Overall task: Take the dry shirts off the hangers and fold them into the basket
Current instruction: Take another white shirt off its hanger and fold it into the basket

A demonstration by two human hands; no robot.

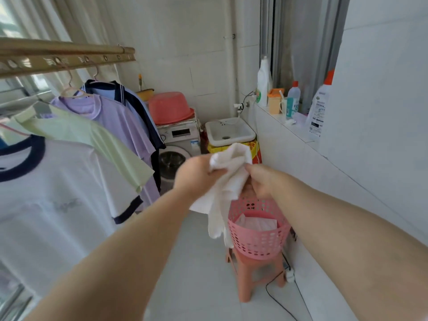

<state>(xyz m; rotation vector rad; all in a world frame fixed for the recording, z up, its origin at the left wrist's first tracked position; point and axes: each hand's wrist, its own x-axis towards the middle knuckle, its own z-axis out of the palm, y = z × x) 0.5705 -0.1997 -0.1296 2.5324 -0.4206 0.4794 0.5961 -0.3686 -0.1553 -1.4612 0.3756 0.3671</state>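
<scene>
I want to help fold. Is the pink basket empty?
Not empty. Pale folded cloth lies inside the pink basket, seen through its open top.

Left hand [196,174] and right hand [259,181] gripping a white garment [228,181] above the pink basket [259,242]; shirts [69,181] on hangers [74,89]
</scene>
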